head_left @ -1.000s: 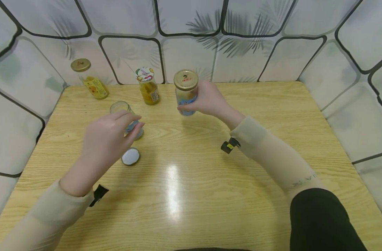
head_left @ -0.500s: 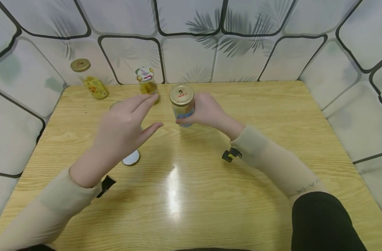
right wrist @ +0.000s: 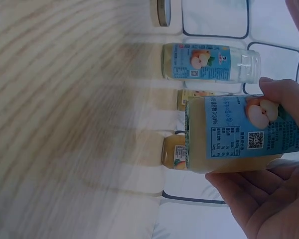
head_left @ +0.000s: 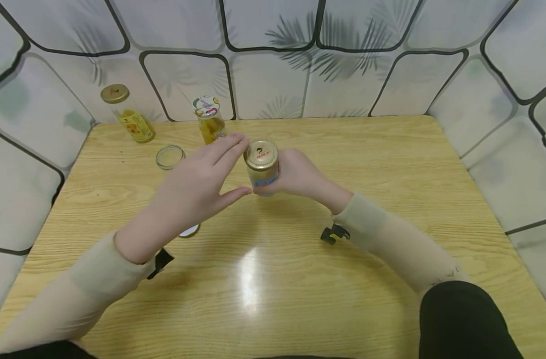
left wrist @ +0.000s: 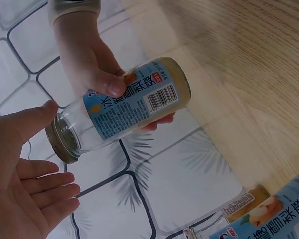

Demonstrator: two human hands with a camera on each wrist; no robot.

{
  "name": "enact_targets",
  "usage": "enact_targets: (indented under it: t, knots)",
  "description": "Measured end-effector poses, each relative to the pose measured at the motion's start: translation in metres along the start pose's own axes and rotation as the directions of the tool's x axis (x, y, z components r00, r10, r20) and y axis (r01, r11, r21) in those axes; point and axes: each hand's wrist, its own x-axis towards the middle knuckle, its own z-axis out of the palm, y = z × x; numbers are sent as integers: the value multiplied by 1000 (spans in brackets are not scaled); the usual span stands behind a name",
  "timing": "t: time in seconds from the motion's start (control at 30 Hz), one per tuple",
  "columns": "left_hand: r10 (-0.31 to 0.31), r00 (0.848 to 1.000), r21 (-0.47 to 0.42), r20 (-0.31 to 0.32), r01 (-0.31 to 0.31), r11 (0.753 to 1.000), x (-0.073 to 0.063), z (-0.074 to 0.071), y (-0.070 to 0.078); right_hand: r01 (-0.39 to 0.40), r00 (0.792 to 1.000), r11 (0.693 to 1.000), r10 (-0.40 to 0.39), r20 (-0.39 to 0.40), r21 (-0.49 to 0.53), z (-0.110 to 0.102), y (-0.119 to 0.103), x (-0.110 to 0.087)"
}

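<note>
- Pale panels (head_left: 264, 82) lined in dark curves and printed with grey palm fronds stand around a wood-grain table (head_left: 344, 299), where a person in light sleeves (head_left: 389, 242) works with both hands.
- Fingers and thumb of the right hand (head_left: 295, 172) curl around a blue-labelled jar (head_left: 262, 177), holding it upright, slightly off the tabletop, over the middle of the table's width and toward its back edge.
- Topped with a gold lid (head_left: 261, 154), the held jar shows fruit pictures, a barcode and a square code on its label; pale contents sit below clear glass.
- Spread flat, the left hand (head_left: 197, 179) comes alongside the gold lid, thumb apart from the fingers; whether the thumb touches it cannot be told.
- Behind the left hand, partly hidden from the head view, an uncapped jar (right wrist: 204, 63) with a matching blue label stands upright, nearer the table's left edge than its right.
- Nearer the front edge, a loose lid (head_left: 190, 231) lies white side up, partly covered by the left wrist.
- Toward the back edge stand two yellow-filled jars: a gold-capped jar (head_left: 136, 124) near the back left corner, and a jar with a colourful printed top (head_left: 210, 124) between it and the held jar.
</note>
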Motion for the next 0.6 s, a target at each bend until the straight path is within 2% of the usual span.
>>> enact_targets:
  t: [0.3, 0.6]
  knots:
    - [110, 994, -19, 19, -110, 994, 5, 8, 3, 8, 999, 997, -12, 49, 73, 6, 4, -11]
    - [166, 985, -18, 53, -165, 986, 8, 13, 10, 46, 997, 996, -51, 52, 76, 8, 4, -25]
